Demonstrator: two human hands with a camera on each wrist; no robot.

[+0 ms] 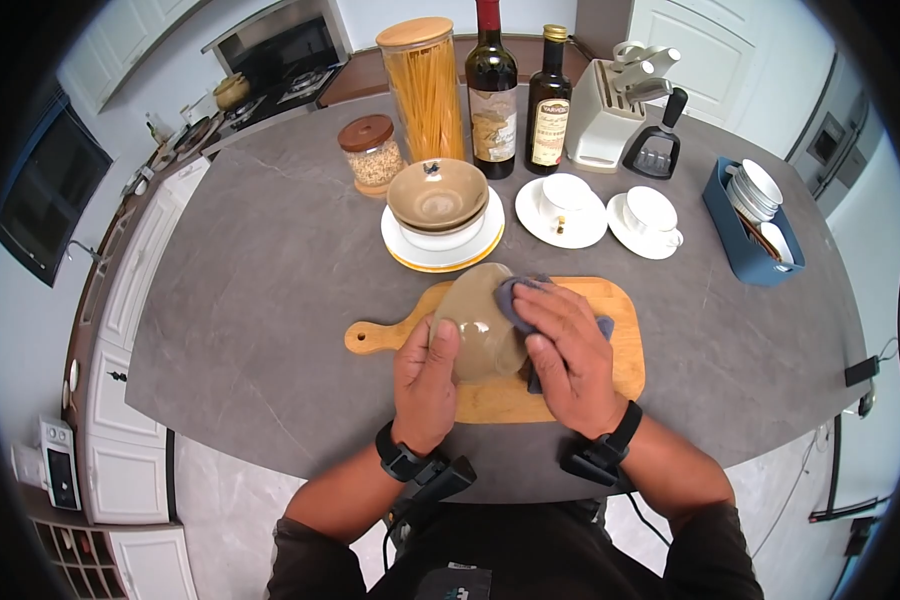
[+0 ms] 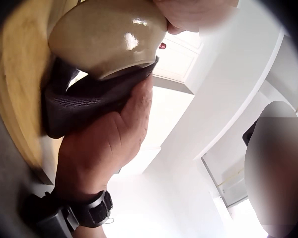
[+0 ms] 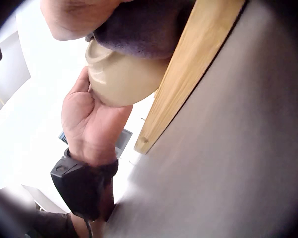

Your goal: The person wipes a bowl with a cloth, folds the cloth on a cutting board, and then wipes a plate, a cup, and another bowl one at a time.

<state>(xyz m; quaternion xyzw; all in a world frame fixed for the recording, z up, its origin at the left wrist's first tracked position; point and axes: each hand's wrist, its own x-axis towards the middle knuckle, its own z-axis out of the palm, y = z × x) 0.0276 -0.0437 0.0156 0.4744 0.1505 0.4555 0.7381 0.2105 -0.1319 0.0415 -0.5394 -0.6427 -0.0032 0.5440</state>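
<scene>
My left hand [image 1: 425, 385] grips a glossy beige-brown bowl [image 1: 470, 345] by its left side, thumb on the near face. The bowl is tipped on its side over a wooden cutting board [image 1: 620, 365]. A dark grey-purple cloth [image 1: 511, 298] lies under the fingers of my right hand [image 1: 575, 365], which holds it against the bowl's right side. More of the cloth [image 2: 89, 106] hangs in a fold below the bowl in the left wrist view. In the right wrist view the bowl's foot ring [image 3: 97, 51] shows beside the cloth.
Behind the board, two brown bowls [image 1: 438, 195] stack on white plates [image 1: 400, 245]. White cups [image 1: 567, 192] on saucers, a pasta jar [image 1: 422, 95], a grain jar [image 1: 372, 155], two bottles [image 1: 492, 100], a knife block [image 1: 602, 115] and a blue bin [image 1: 735, 235] of dishes stand around.
</scene>
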